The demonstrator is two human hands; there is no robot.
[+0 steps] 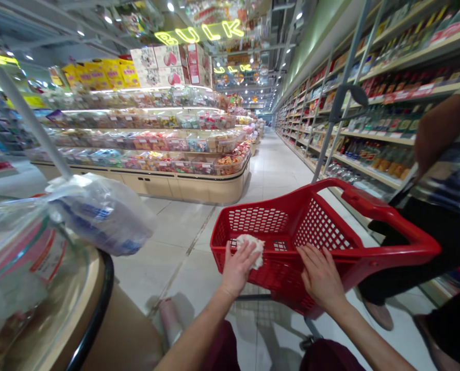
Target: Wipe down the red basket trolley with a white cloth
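Observation:
A red plastic shopping cart (261, 278) with perforated walls stands in front of me, its handle toward the right. On its near rim, toward the left end, my left hand (238, 268) presses a crumpled white cloth (258, 247), fingers closed over it. Further right along the same rim rests my right hand (319, 273), its fingers bent over the edge and its thumb on the near side. The cart's basket shows no goods in the part I can see.
A rounded bulk counter (5, 335) with a clear bin and a hanging roll of plastic bags (102, 216) is close on my left. Bulk candy displays (156, 139) stand ahead. Bottle shelves (384, 134) line the right, where another person (408, 232) stands beside the cart handle.

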